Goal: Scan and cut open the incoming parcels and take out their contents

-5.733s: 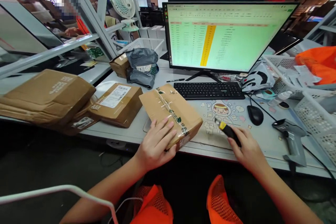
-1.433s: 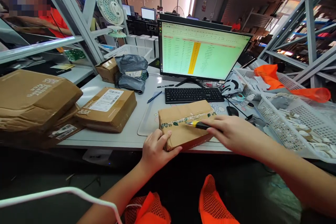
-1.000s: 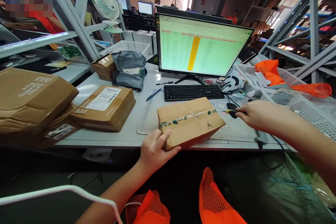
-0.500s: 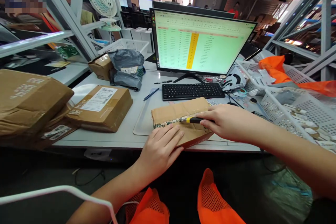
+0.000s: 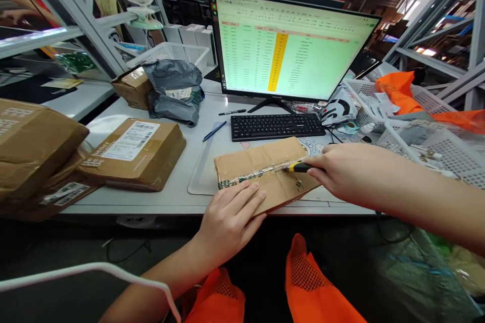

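A brown cardboard box [image 5: 261, 154] lies on the desk in front of me, a strip of clear and green-printed tape [image 5: 246, 176] along its top seam. My left hand [image 5: 231, 217] rests flat over the box's near left edge, fingers stretched out on top and thumb at the front side. In my right hand [image 5: 333, 166] is a yellow and black utility knife [image 5: 297, 167], gripped by its handle. Its tip is at the taped seam, toward the right part of the box; the blade itself is too small to make out.
Behind the box stand a black keyboard [image 5: 276, 126] and a monitor [image 5: 288, 45]. A blue pen [image 5: 214, 131] lies to their left. More cardboard parcels [image 5: 166, 161] and a grey plastic mailer [image 5: 176, 91] fill the left side. White baskets [image 5: 462, 149] stand at the right. A white cable [image 5: 76, 273] crosses the lower left.
My right hand has drawn the utility knife rightward along the seam, and more of the tape shows split behind it. My left hand stays on the box. The view has shifted slightly.
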### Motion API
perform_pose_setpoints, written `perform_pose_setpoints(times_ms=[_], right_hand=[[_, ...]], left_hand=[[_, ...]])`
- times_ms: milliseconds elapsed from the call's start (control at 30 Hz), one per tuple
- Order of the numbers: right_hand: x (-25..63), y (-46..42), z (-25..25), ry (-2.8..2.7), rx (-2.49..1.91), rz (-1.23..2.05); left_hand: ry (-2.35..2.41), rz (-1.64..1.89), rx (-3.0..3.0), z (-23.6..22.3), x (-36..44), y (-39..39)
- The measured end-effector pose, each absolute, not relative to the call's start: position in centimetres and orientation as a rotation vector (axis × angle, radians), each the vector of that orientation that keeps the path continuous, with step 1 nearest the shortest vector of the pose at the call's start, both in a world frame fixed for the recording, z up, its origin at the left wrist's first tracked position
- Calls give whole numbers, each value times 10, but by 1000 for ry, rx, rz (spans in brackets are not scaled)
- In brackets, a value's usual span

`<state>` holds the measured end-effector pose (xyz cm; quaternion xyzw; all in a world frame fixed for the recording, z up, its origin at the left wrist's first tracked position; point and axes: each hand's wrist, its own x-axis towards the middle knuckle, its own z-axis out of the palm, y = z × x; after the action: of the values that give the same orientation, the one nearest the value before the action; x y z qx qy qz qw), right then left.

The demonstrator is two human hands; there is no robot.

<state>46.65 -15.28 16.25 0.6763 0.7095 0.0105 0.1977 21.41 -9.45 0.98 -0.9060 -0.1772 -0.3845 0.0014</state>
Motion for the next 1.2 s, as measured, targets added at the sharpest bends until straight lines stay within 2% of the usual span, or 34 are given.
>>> perform_pose_setpoints(times_ms=[367,500,633,800,867,1000,1200], right_hand=[[524,-186,136,2015,2092,161],[582,-206,115,1714,2318,119],[618,-202,50,1672,2585,-133],[594,-177,-22,1960,3057,-227],[574,-171,-26,2072,3150,-265],[537,-174,-6,2524,3130,-805],[521,-179,11,2576,3210,-869]], left_hand=[[-516,-1129,-2837,10,213,-94],[-476,-1069,-2856,22,208,-93],[-404,-662,-3034,65,236,-73],[-296,-67,-3167,111,342,-20],[-193,185,-3243,122,381,-5],[-184,559,-3121,139,427,-6],[-310,697,-2858,145,453,-48]])
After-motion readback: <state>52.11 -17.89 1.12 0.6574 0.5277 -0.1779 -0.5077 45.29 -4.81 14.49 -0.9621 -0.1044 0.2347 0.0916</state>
